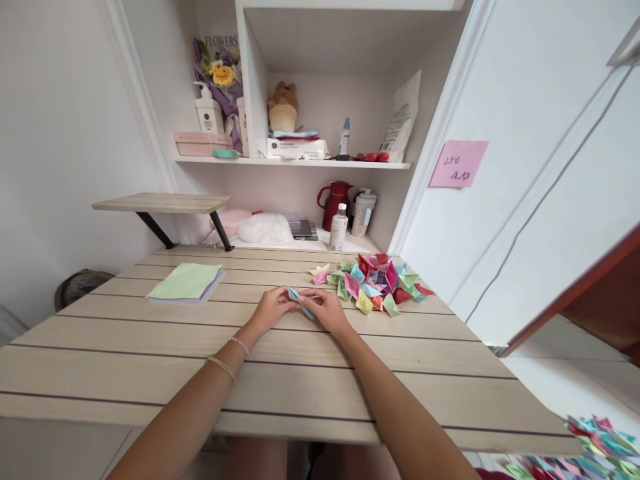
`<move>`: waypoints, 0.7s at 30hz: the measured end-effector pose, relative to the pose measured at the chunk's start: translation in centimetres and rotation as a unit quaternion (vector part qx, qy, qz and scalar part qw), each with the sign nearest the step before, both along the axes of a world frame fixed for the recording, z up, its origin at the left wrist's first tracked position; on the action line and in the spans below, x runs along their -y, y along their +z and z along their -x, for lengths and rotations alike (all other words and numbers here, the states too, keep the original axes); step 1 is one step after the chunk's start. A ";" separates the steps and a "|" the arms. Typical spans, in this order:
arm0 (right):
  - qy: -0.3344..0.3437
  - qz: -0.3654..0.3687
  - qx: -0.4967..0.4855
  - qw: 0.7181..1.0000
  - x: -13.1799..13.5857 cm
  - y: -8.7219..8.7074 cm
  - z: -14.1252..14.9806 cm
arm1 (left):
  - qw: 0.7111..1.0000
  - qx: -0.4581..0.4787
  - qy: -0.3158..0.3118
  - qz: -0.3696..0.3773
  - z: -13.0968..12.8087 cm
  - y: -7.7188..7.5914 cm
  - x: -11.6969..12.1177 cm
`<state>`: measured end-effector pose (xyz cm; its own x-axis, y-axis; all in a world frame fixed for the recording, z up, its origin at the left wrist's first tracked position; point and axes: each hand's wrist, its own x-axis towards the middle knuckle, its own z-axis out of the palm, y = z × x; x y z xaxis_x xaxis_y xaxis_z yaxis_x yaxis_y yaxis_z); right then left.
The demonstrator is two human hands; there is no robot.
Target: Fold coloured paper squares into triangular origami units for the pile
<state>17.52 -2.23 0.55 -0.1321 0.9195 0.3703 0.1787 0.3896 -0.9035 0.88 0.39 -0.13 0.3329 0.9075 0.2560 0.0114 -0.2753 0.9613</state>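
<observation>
Between my two hands is a small piece of folded light-blue paper [294,294], held just above the middle of the desk. My left hand [274,307] pinches its left side with thumb and fingers. From the other side, my right hand [325,309] grips it as well, and part of the paper shows below the right fingers. The fingers hide some of its folds. Right of my hands lies a heap of colourful folded paper boats [373,283]. On the left side of the desk sits a stack of square paper sheets [185,283], pale green on top.
A small raised shelf [165,202] on black brackets stands at the back left. Behind the desk are a clear bottle [339,229], a red jug [336,205] and a tumbler [363,213]. More folded papers [590,447] lie below, at the lower right.
</observation>
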 end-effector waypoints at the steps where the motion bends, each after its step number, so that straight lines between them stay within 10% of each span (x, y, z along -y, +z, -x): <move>1: 0.004 -0.003 0.000 1.000 0.0 0.0 0.0 | 1.000 -0.002 0.005 -0.005 0.0 0.0 0.0; 21: 0.133 0.108 -0.110 0.979 -0.2 -0.3 0.5 | 1.000 -0.012 0.018 0.001 0.2 0.3 -0.1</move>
<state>17.01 -2.03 0.21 -0.3159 0.9234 0.2179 -0.1120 0.1917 -0.9750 0.73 0.48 0.20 0.3066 0.9192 0.2470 0.0449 -0.2732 0.9609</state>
